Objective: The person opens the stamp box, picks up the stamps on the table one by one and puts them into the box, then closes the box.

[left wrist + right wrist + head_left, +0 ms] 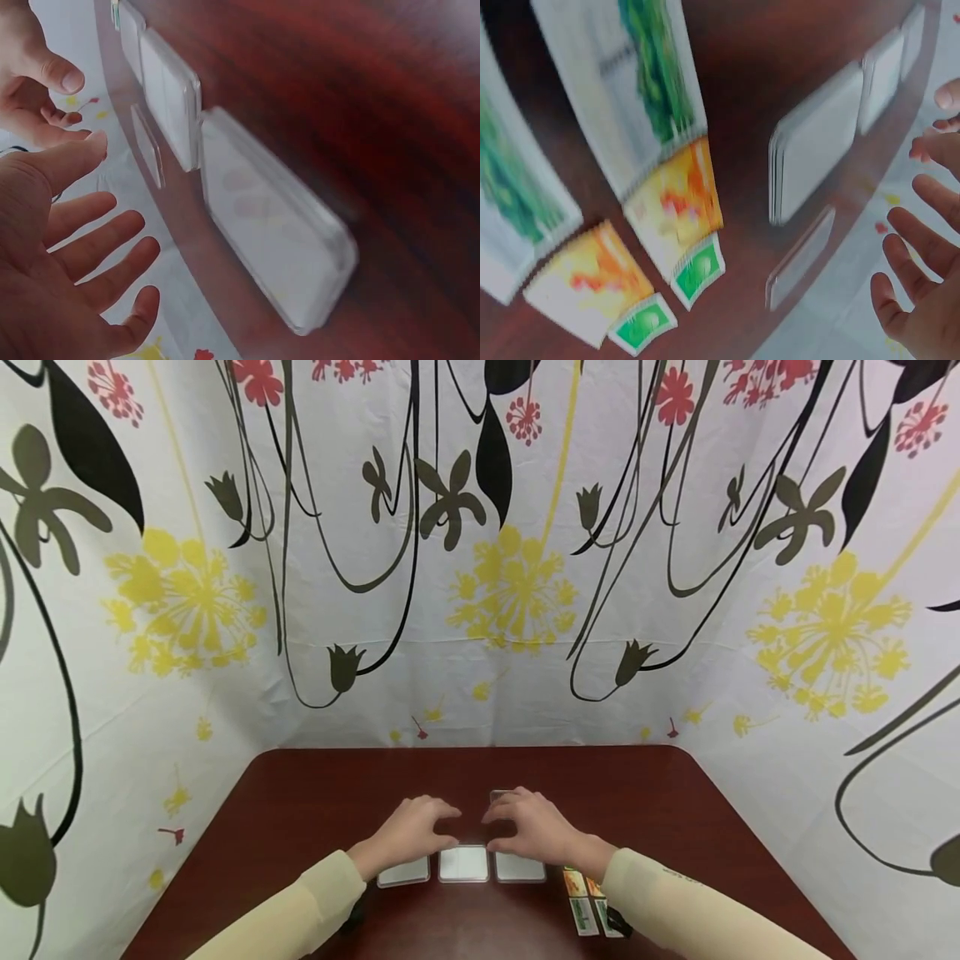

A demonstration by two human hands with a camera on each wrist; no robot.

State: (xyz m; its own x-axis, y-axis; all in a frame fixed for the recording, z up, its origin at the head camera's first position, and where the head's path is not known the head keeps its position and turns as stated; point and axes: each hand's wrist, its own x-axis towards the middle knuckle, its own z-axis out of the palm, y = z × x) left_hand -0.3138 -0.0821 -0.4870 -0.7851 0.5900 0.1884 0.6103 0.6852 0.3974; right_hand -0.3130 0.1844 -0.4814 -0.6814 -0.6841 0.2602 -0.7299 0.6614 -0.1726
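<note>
Three flat, clear-edged white cases lie in a row: the left case, the middle case and the right case. My left hand hovers above the left case, fingers loosely bent and holding nothing. Opposite it, my right hand is over the right case, also with nothing in its grasp. A thinner clear flat piece lies behind the right case, mostly covered by the right hand in the head view. The left wrist view shows the left case apart from the spread left fingers.
Several printed packets, white-green and yellow-orange, lie near the right forearm. Dark objects, partly hidden, sit by both sleeves. The dark red table has rounded far corners, and a flowered cloth hangs around it.
</note>
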